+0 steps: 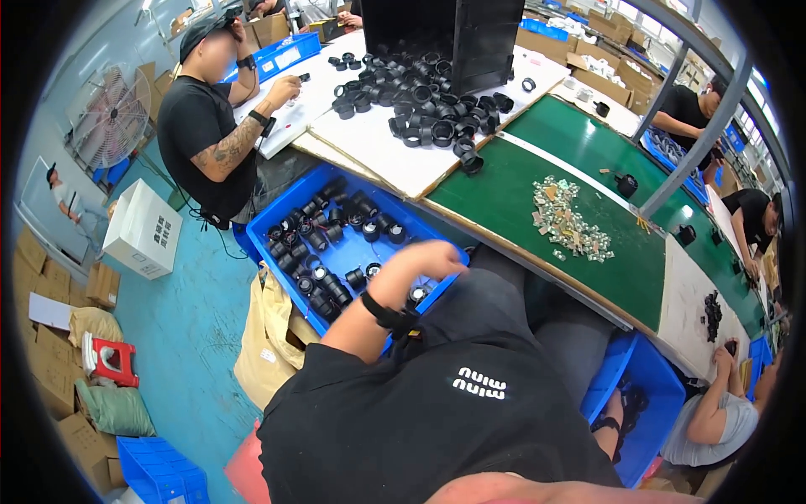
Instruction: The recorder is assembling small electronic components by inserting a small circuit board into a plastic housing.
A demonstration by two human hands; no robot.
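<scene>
My left hand (438, 259), with a black band at its wrist, hangs over the right edge of a blue bin (277, 206). Its fingers curl inward, and whatever they may hold is out of sight. Several short black cylindrical parts (336, 290), some with pale round ends, lie in that bin at my left. Low at my right, my right hand (614, 409) reaches down into another blue bin (666, 395). Black parts (635, 409) lie beside it there, and its fingers are hidden.
Black rings (420, 97) are heaped on the white tabletop (369, 155) before a black box (483, 50). Small pale pieces (571, 220) lie on the green surface (495, 181). A person (214, 109) sits at left; others work at right. A metal post (684, 143) rises at right.
</scene>
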